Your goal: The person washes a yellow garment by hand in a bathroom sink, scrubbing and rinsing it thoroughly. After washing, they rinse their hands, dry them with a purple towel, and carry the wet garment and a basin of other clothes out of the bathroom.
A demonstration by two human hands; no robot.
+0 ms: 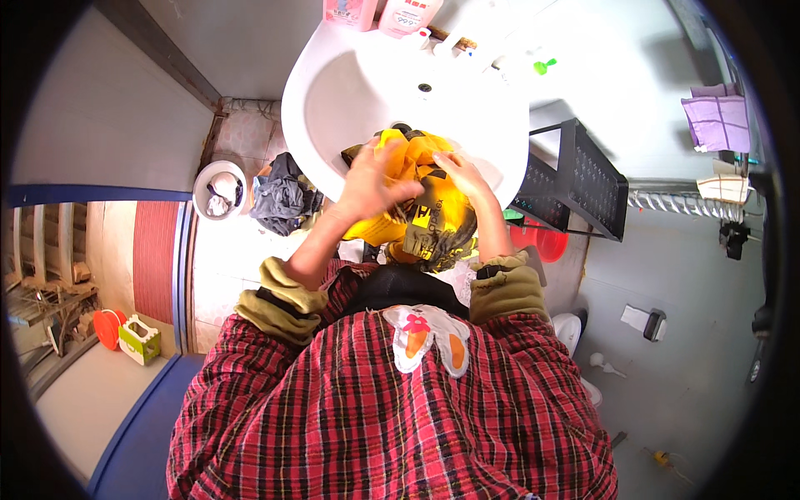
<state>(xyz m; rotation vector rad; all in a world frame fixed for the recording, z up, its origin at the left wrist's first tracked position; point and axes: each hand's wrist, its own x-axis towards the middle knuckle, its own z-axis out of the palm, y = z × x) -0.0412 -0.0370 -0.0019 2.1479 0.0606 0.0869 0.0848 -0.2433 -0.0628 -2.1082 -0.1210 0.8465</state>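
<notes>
A yellow garment (447,194) with grey and black parts and printed lettering hangs bunched over the front rim of a white washbasin (325,94). Its upper folds lie inside the bowl and the lower part drops towards my apron. My left hand (375,184) is blurred over the garment's left side, its thumb and fingers spread apart. On the right side, my right hand (464,175) has its fingertips at the yellow folds, with part of its grip hidden by cloth. Both forearms come out of pushed-up olive sleeves; a red plaid apron (387,425) covers my front.
Pink bottles (409,15) stand on the basin's back edge near the faucet (450,44). Left on the floor are a white bucket (219,190) holding cloth and a dark clothes pile (284,194). A black rack (572,178) and red basin (550,240) are at right.
</notes>
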